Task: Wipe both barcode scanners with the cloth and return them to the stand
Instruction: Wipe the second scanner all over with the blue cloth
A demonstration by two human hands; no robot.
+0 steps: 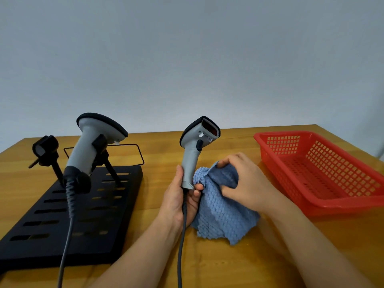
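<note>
My left hand (179, 201) grips the base of a grey and black barcode scanner (196, 146), holding it upright above the table with its window facing up and right. Its grey cable (181, 242) hangs down past my wrist. My right hand (244, 183) holds a blue waffle cloth (223, 215) bunched against the scanner's handle. A second grey scanner (91, 142) sits in the right cradle of the black stand (83, 221) at the left. The stand's left cradle (44, 149) holds nothing.
A red plastic mesh basket (324, 173), with nothing in it, stands at the right on the wooden table (228, 267). The second scanner's cable (66, 242) runs down over the stand toward the front edge. A black wire frame (124, 151) lies behind the stand.
</note>
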